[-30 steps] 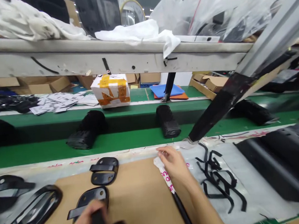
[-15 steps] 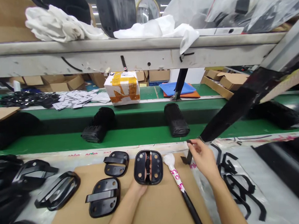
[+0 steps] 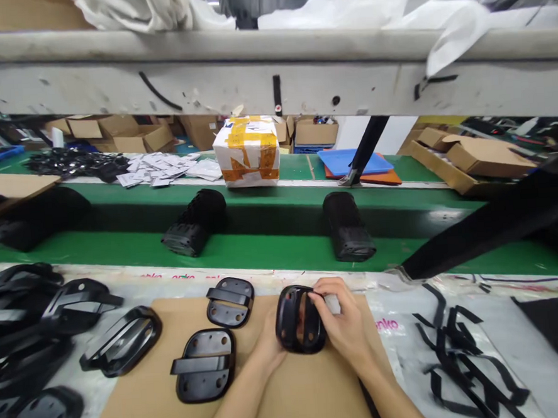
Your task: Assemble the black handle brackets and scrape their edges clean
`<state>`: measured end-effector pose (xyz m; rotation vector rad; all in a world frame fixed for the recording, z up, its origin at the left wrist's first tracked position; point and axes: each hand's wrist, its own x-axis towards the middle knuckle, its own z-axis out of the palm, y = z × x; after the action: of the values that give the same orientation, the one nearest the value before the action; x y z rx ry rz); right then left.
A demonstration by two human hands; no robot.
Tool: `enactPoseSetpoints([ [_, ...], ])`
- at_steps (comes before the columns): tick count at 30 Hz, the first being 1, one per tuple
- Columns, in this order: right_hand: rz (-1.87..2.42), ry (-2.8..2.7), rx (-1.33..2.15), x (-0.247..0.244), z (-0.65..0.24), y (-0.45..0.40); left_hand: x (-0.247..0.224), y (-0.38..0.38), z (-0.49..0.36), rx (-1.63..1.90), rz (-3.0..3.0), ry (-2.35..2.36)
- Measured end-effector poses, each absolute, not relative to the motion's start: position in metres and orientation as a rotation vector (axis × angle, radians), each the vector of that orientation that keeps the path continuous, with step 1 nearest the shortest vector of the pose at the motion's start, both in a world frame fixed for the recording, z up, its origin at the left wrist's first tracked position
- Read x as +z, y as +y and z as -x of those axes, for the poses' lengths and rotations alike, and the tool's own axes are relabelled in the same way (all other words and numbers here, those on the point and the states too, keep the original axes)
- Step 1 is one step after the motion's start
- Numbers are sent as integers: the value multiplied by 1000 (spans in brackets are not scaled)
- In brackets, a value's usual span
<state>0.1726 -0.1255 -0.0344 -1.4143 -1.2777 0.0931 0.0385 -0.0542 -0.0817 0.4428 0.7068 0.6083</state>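
A black plastic plate (image 3: pixel 288 325) with rounded corners and a raised bar across it is held up over the brown cardboard sheet (image 3: pixel 314 399). My left hand (image 3: pixel 270 348) grips it from behind and below, most of its fingers hidden by the plate. At the plate's upper right edge my right hand (image 3: pixel 340 315) is closed in a pinch, thumb and fingertips against the plate. The black strip in that pinch barely stands out from the black plate. Behind my right hand lies a tool with a wrapped white head (image 3: pixel 333 304) and black handle (image 3: pixel 372 405), largely covered.
Similar plates lie on the cardboard (image 3: pixel 230 302) (image 3: pixel 206 366) and in a heap (image 3: pixel 26 331) at the left. Loose black strips (image 3: pixel 462 355) lie at the right. A black slanted post (image 3: pixel 479 228) and a shelf beam (image 3: pixel 233 79) stand ahead, before a green conveyor (image 3: pixel 263 254).
My right hand has moved left with the black strip, from the cardboard's right side to the plate. The plate has turned to a slant. The view has shifted.
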Motion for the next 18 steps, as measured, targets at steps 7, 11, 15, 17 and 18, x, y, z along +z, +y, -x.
enactPoseSetpoints([
  [7,1403,-1292,91,-34,-171,-130,-64,-51,-41,550,-497,738],
  [11,1414,-1267,42,-30,-166,-132,-78,-52,-38,483,-435,700],
  [15,1448,-1285,22,-29,-167,-133,-90,-54,-40,567,-473,722],
  [17,1454,-1283,13,-30,-168,-133,-90,-54,-41,588,-487,731],
  [18,1456,-1278,11,-30,-169,-133,-89,-54,-41,591,-488,735],
])
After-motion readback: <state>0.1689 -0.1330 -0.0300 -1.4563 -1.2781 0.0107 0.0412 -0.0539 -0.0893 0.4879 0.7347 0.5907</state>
